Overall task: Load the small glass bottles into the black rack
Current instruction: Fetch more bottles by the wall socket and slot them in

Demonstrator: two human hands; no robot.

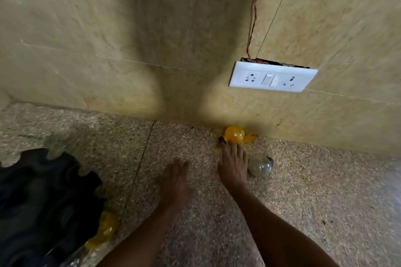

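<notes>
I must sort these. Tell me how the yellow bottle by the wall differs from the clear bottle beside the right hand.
The yellow bottle is amber; the clear bottle is colourless. The yellow one lies against the wall at the right hand's fingertips; the clear one lies nearer, beside that hand. Both lie on the counter, with dark caps.

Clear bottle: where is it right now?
In the head view, the clear bottle lies on its side on the floor, right beside the right hand, below the wall socket.

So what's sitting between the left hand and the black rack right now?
Nothing: in the head view, only bare speckled stone counter separates the left hand from the black rack. An amber bottle lies against the rack's near-right edge, below that stretch.
</notes>
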